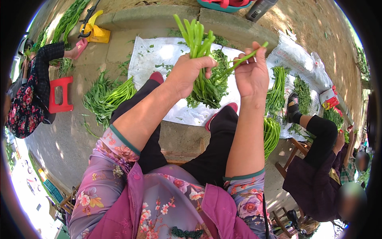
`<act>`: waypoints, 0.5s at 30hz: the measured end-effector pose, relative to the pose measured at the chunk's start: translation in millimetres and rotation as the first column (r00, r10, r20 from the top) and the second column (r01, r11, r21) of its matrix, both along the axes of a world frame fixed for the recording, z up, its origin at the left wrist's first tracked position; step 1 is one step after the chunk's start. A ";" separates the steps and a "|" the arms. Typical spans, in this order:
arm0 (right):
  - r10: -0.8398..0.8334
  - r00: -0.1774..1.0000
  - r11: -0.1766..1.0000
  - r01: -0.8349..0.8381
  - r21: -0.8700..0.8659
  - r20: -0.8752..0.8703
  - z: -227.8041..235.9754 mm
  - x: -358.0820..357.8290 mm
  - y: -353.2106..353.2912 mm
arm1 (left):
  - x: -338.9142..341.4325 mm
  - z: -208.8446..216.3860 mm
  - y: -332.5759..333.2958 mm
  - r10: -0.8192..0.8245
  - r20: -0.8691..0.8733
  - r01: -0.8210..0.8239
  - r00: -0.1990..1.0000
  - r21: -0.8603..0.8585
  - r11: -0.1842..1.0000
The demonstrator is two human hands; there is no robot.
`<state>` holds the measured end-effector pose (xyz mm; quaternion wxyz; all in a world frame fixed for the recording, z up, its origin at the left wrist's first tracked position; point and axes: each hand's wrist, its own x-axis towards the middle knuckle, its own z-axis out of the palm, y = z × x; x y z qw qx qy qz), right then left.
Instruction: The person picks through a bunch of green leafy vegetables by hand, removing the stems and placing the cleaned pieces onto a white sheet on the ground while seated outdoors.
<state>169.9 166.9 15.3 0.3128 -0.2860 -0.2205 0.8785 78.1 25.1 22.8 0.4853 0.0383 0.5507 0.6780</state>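
Observation:
My left hand (185,74) is closed round a bunch of leafy green vegetables (196,38), its cut stems pointing up and away and its leaves hanging below the fist. To its right, my raised right hand (252,78) pinches a single green stem (237,64) between thumb and fingers. That stem slants down toward the leaves of the bunch. Beneath both hands lies a white sheet (150,55) scattered with loose leaves. A pile of the same greens (111,96) rests on the ground at left. More stems (271,135) lie to the right of my forearm.
A red plastic stool (61,95) stands at left, near a seated person in a floral top (28,103). A yellow bag (97,32) lies by the stone kerb (155,18). At right sits another person in dark clothes (310,183), with bundled greens (277,89) nearby.

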 end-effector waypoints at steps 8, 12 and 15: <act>-0.040 0.998 0.999 0.041 -0.018 0.057 2.7 10.6 15.7 | -4.6 -0.5 -2.9 0.030 -0.094 -0.035 0.995 -0.050 0.998; 0.052 0.986 0.998 -0.058 0.032 0.160 6.5 9.1 8.0 | 0.7 2.0 -3.3 0.007 -0.177 -0.019 0.984 -0.069 0.997; 0.098 0.979 0.993 -0.109 0.053 0.181 6.5 3.0 -1.8 | 2.8 2.9 -4.3 -0.048 -0.201 0.025 0.978 -0.114 0.993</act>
